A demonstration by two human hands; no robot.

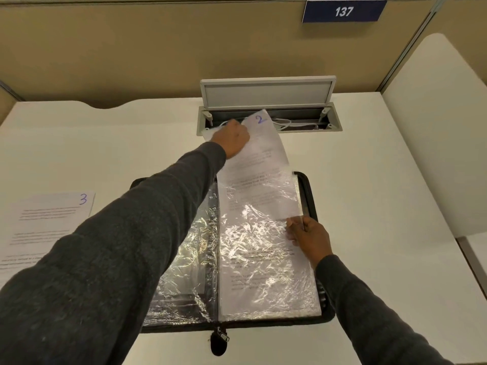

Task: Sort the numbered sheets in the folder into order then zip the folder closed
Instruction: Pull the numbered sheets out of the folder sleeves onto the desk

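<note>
The folder (308, 196) lies open and flat on a white counter (369, 180), near its front edge and between the two arms. Beige partition walls (131, 48) close the counter in, and a blue sign (344, 11) reading 137 hangs at the top of the far one. Behind the folder a cable hatch (267, 92) is set into the counter with its lid raised, a white cable (283, 123) lying inside. The folder is black-edged, with a zip pull (221, 338) at the near end of its spine, and both halves hold crinkled, shiny clear sleeves (263, 259). A printed sheet marked 2 (263, 143) sits partly in the right-half sleeve, its upper part sticking out past the folder's far edge and reaching the hatch. The left grip (232, 138) is clenched on the top of that sheet. The right grip (308, 235) has its fingers on the sleeve's outer edge; whether it pinches or only presses, I cannot tell. A sheet marked 3 (47, 219) lies on the counter left of the folder.
</note>
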